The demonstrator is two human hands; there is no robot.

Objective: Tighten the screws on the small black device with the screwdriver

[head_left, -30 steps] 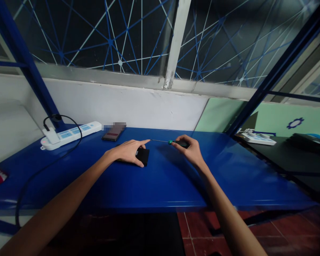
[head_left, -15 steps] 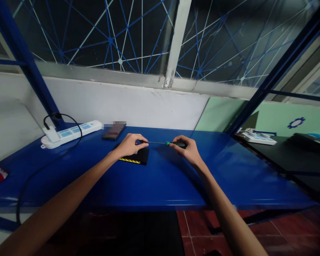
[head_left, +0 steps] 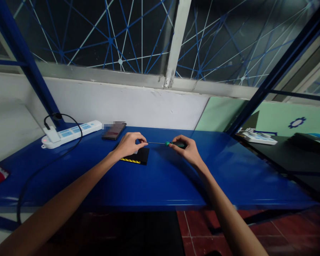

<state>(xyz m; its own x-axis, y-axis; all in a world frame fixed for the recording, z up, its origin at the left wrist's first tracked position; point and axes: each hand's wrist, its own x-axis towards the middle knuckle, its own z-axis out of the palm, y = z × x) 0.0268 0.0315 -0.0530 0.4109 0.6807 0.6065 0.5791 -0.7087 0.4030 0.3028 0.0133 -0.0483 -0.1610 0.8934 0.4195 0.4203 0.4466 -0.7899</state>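
On the blue table (head_left: 162, 185), at far left, a white power strip (head_left: 70, 133) is seen, then a dark phone (head_left: 113, 131). Next, the left hand (head_left: 129, 144) is curled over a flat black device (head_left: 138, 156), its fingertips pinched at the tip of a screwdriver (head_left: 166, 143); whether a screw is held cannot be told. The screwdriver's handle is gripped by the closed right hand (head_left: 188, 151).
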